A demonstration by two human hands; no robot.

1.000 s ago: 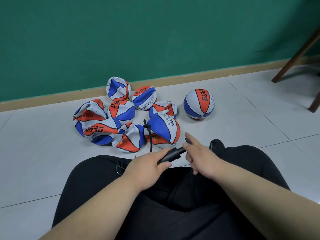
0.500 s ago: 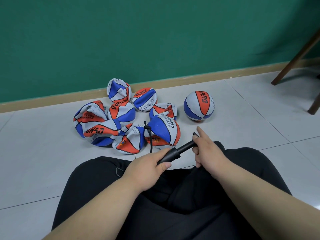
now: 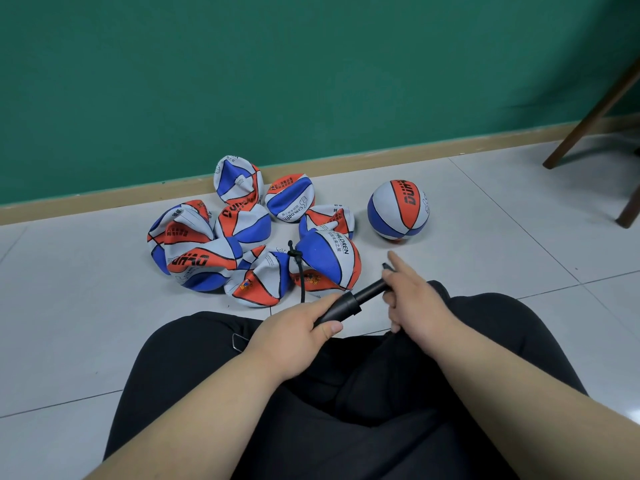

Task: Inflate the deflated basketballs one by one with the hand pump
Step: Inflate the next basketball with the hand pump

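Note:
I hold a black hand pump (image 3: 349, 303) over my lap. My left hand (image 3: 298, 332) grips its barrel. My right hand (image 3: 414, 301) grips the handle at the end of the drawn-out rod, index finger pointing forward. The pump's black hose (image 3: 300, 271) runs up to a partly filled blue, white and orange ball (image 3: 330, 263) just ahead of my knees. Several deflated balls (image 3: 214, 244) of the same colours lie crumpled in a heap to its left. One round inflated ball (image 3: 398, 210) stands apart to the right.
I sit on a white tiled floor (image 3: 502, 258) in black trousers. A green wall (image 3: 277, 71) with a tan skirting board runs behind the balls. Dark wooden furniture legs (image 3: 588, 119) stand at the far right.
My right hand has drawn the pump handle outward to the right, so more of the rod shows. My left hand has stayed on the barrel.

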